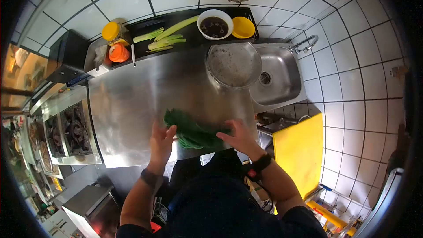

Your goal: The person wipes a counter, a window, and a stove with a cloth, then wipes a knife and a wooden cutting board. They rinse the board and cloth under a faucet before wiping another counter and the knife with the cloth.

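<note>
A dark green, folded cloth [194,131] lies bunched near the front edge of the steel counter [128,105]. My left hand [161,144] is at the cloth's left side, thumb apart from the fingers, with the thumb tip close to its edge. At the right end of the cloth, my right hand [241,138] has its thumb and fingers spread. Whether either hand touches the cloth is hard to tell. Neither hand visibly grips it.
A large round pan [234,64] stands beside the sink [282,77]. Along the back are a white bowl [215,24] of dark liquid, a yellow bowl [243,27], green stalks [167,39] and jars. A gas stove [72,128] is left; a yellow board [299,150] leans right.
</note>
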{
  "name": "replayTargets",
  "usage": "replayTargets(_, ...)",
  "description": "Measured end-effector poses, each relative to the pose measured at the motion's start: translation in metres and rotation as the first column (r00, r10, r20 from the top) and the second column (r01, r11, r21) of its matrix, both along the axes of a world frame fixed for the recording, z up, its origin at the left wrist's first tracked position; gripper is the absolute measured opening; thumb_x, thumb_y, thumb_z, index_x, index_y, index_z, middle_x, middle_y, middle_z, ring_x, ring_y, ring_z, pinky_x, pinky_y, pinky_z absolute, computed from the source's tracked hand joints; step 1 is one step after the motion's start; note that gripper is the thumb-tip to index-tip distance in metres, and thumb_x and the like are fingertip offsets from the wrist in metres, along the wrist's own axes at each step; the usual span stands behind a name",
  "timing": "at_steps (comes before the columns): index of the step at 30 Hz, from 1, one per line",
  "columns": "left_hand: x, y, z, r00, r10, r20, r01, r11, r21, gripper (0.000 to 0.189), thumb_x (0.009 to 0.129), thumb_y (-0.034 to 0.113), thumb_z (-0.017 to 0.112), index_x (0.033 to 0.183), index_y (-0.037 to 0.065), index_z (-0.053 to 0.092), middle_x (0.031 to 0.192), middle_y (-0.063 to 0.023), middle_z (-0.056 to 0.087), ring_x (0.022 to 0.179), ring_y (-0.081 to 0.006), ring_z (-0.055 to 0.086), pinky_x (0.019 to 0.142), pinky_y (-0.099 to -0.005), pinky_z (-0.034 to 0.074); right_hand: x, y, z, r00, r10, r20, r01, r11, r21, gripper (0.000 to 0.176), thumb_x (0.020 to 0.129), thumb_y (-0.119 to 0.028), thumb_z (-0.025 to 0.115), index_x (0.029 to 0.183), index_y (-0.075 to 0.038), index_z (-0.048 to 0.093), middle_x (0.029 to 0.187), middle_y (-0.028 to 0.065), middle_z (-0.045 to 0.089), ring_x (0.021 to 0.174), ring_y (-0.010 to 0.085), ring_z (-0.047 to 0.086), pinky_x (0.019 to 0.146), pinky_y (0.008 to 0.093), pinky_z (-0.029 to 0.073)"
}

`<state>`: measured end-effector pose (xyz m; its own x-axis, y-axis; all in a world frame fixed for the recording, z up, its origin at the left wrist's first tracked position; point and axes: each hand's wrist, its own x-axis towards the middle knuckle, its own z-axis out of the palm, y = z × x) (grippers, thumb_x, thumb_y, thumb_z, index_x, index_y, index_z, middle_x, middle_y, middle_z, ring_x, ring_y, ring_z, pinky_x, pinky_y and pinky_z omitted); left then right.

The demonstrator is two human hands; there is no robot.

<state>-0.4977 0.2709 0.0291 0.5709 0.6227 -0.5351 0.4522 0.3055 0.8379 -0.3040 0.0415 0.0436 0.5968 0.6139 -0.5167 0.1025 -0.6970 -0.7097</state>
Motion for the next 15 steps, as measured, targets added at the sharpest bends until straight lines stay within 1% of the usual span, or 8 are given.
replayTargets(2,0.01,-0.011,-0.031,0.988,-0.03,0.154,-0.034,0.918,0.395,0.078,0.097,0.028,0.068,0.151,-0.012,0.027,0.138,-0.0305,0.053,0.123,-0.0316,0.06,0.097,-0.0404,0.053,-0.01,-0.003,-0.003,0.947,-0.009,0.321,-0.026,0.994,0.104,0.062,0.086,-0.05,0.076,0.126,-0.003,0.061,0.132,0.0205,0.061,0.129,0.0392,0.053,0.106,0.0464,0.043)
replayTargets(3,0.009,-0.016,-0.027,0.963,-0.186,-0.193,0.266,0.764,0.588,0.093,0.094,0.032,0.07,0.153,-0.014,0.015,0.156,-0.0384,0.024,0.148,-0.0468,0.026,0.119,-0.0525,0.03,-0.013,-0.008,0.004,0.944,-0.016,0.331,-0.017,0.995,0.095,0.062,0.086,-0.05,0.076,0.126,-0.003,0.061,0.132,0.0205,0.061,0.129,0.0392,0.053,0.106,0.0464,0.043)
replayTargets(5,0.022,-0.031,-0.038,0.925,-0.237,-0.296,0.378,0.636,0.672,0.095,0.092,0.036,0.07,0.153,-0.014,0.017,0.154,-0.0407,0.024,0.148,-0.0513,0.021,0.12,-0.0559,0.025,-0.017,-0.023,0.025,0.93,-0.02,0.366,0.016,1.0,0.014,0.047,0.086,-0.029,0.08,0.12,-0.002,0.062,0.14,0.0217,0.052,0.132,0.0379,0.049,0.109,0.0418,0.041)
replayTargets(6,0.027,-0.036,-0.046,0.875,-0.253,-0.412,0.483,0.484,0.73,0.097,0.091,0.04,0.071,0.152,-0.014,0.019,0.152,-0.0431,0.024,0.147,-0.0557,0.016,0.121,-0.0593,0.019,-0.018,-0.039,0.022,0.928,-0.027,0.371,0.026,1.0,0.006,0.047,0.086,-0.029,0.08,0.12,-0.002,0.062,0.14,0.0217,0.052,0.132,0.0379,0.049,0.109,0.0418,0.041)
replayTargets(8,0.047,-0.028,-0.062,0.873,-0.247,-0.421,0.488,0.464,0.739,0.099,0.089,0.049,0.069,0.153,-0.012,0.023,0.153,-0.0437,0.022,0.148,-0.0566,0.011,0.121,-0.0623,0.013,-0.02,-0.082,0.011,0.896,-0.131,0.425,0.156,0.987,-0.026,0.045,0.086,-0.025,0.079,0.121,-0.003,0.063,0.14,0.0219,0.053,0.132,0.0381,0.05,0.111,0.0417,0.04)
replayTargets(11,0.081,-0.016,-0.067,0.682,-0.201,-0.703,0.724,0.317,0.612,0.1,0.095,0.066,0.051,0.157,-0.006,0.021,0.162,-0.0356,0.012,0.152,-0.0512,0.005,0.122,-0.0605,0.003,-0.024,-0.126,0.029,0.891,-0.214,0.402,0.286,0.95,-0.128,0.044,0.086,-0.024,0.078,0.121,-0.003,0.063,0.14,0.021,0.054,0.131,0.0372,0.052,0.108,0.0428,0.044)
replayTargets(14,0.113,-0.021,-0.054,0.665,-0.298,-0.685,0.747,0.249,0.617,0.098,0.095,0.067,0.049,0.158,-0.004,0.023,0.162,-0.0337,0.014,0.152,-0.0494,0.006,0.122,-0.0602,0.003,-0.032,-0.164,0.04,0.9,-0.115,0.42,0.237,0.938,-0.253,0.042,0.087,-0.023,0.078,0.121,-0.003,0.064,0.14,0.0199,0.054,0.13,0.0355,0.054,0.103,0.0434,0.049)
replayTargets(15,0.122,-0.026,-0.064,0.753,-0.275,-0.598,0.652,0.188,0.734,0.097,0.089,0.067,0.057,0.155,-0.001,0.034,0.16,-0.0332,0.024,0.151,-0.0483,0.013,0.122,-0.0593,0.007,-0.041,-0.169,0.043,0.846,-0.183,0.5,0.308,0.934,-0.181,0.041,0.088,-0.022,0.077,0.122,-0.003,0.063,0.14,0.019,0.054,0.129,0.0343,0.055,0.102,0.0428,0.051)
